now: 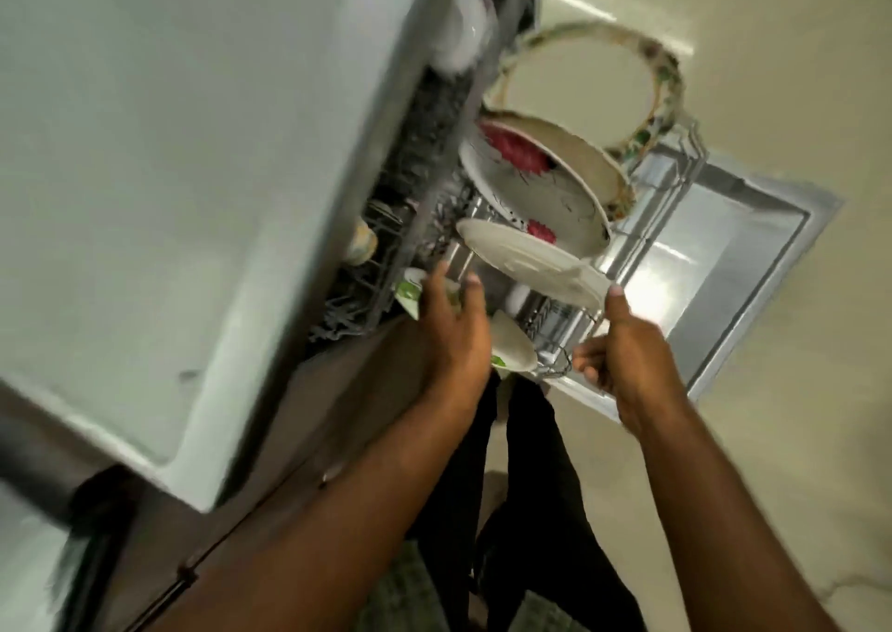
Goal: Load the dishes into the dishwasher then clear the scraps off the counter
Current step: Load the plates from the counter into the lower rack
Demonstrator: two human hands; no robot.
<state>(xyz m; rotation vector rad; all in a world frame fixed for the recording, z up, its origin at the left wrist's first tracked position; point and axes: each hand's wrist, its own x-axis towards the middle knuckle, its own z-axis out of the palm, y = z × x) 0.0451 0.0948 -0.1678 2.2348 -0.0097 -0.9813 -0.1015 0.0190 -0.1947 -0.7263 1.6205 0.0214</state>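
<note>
Plain white plate (531, 264) held tilted over pulled-out lower rack (675, 182), nearest of plates there. Right hand (627, 361) set at plate's near rim: thumb tip touching edge, other fingers curled below; grip itself blurred, cannot be told. Left hand (453, 327) reaching in beside plate, fingers loosely spread, small green-patterned dish (410, 293) just behind them. Red-flowered plate (531, 182) stood on edge behind, floral-rimmed plate (603, 76) furthest. Open dishwasher door (753, 240) seen beneath rack; pale countertop (169, 149) at left.

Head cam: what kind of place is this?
Most likely a home kitchen. An open dishwasher with its lower rack pulled out holds patterned plates standing on edge, a pale counter runs above, and the door lies open over a tiled floor.
</note>
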